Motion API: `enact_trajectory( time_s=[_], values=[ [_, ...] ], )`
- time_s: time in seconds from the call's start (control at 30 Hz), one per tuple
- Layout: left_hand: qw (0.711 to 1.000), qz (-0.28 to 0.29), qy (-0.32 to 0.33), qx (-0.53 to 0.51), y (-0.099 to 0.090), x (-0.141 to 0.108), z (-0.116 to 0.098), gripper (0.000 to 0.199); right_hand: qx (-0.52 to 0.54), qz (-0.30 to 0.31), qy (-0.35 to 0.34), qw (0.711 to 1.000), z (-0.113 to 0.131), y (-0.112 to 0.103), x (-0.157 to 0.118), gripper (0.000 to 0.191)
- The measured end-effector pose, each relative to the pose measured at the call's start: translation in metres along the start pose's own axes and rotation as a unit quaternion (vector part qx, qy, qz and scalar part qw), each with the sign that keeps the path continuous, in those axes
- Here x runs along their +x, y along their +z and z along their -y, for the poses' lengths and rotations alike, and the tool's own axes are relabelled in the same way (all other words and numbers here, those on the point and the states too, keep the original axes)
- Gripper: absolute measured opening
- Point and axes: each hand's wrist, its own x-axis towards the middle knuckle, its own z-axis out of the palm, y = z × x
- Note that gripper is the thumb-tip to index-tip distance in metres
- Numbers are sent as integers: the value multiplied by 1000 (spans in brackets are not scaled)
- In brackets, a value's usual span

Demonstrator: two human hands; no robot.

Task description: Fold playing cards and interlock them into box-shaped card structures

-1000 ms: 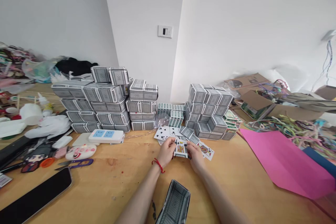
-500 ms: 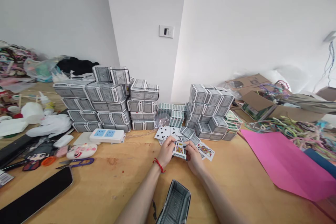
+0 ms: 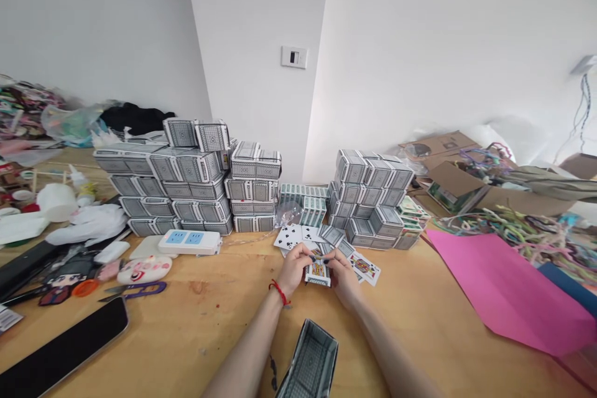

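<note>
Between my two hands is a playing card [image 3: 318, 270] with a picture face, its near edge bent into a fold. My left hand [image 3: 295, 266], a red cord round its wrist, pinches the card's far left corner. At the far right corner, the fingers of my right hand [image 3: 342, 272] are closed on the same card. Loose playing cards [image 3: 289, 235] lie just beyond my hands, and a face card [image 3: 365, 268] lies to the right. Nearer to me stands an open box made of cards [image 3: 310, 360], its hollow side up.
Stacked card blocks [image 3: 196, 189] stand at the left, with more card blocks [image 3: 373, 193] at the right. A white power strip [image 3: 190, 240], a craft knife [image 3: 140, 290] and a phone [image 3: 65, 348] lie leftward. Pink paper [image 3: 508, 292] and tangled cords [image 3: 513, 233] cover the right side.
Both hands have drawn slightly closer together at the card's far edge. The card is tipped flatter, and its far edge now bends up under my fingers.
</note>
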Motion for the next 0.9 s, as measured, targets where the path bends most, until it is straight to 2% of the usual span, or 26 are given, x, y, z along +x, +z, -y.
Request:
enact_trajectory(
  time_s=[0.13, 0.33, 0.43, 0.6, 0.73, 0.9],
  values=[
    [1000, -12, 1, 7, 0, 1, -1, 9, -7, -1, -6, 1000, 0, -1, -1, 9],
    [998, -52, 7, 38, 0, 3, 4, 13, -22, 43, -3, 999, 3, 2, -6, 10],
    [996, -65, 20, 51, 2, 2, 6, 15, -32, 37, -12, 999, 3, 3, -6, 11],
    [998, -23, 53, 28, 5, -1, 2, 12, -2, -13, -5, 1000, 2, 2, -3, 13],
    [999, 21, 21, -29, 4, -2, -2, 13, 23, -23, -18, 999, 3, 2, -3, 13],
    [999, -12, 44, -1, 3, -1, 3, 9, 31, -11, -28, 999, 4, 4, -3, 12]
  ],
)
